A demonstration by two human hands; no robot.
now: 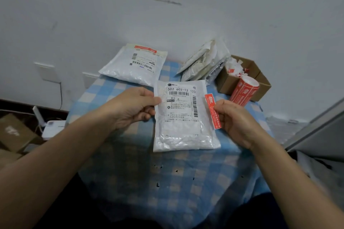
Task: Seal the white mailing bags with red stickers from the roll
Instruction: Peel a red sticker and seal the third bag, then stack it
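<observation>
A white mailing bag [183, 126] with a printed shipping label is held up above the checked tablecloth. My left hand [132, 107] pinches its left edge between thumb and fingers. My right hand [235, 121] pinches a long red sticker [212, 110] that runs along the bag's right edge. The roll of red stickers [244, 90] leans against a cardboard box at the right. Another white bag [134, 65] with a red sticker across its far end lies at the back left.
The small table wears a blue checked cloth [167, 176]. An open cardboard box [247, 78] holds scraps of backing paper. A heap of other bags [202, 63] leans on the wall. Cardboard boxes [14, 132] and a white device [53, 129] sit on the floor at left.
</observation>
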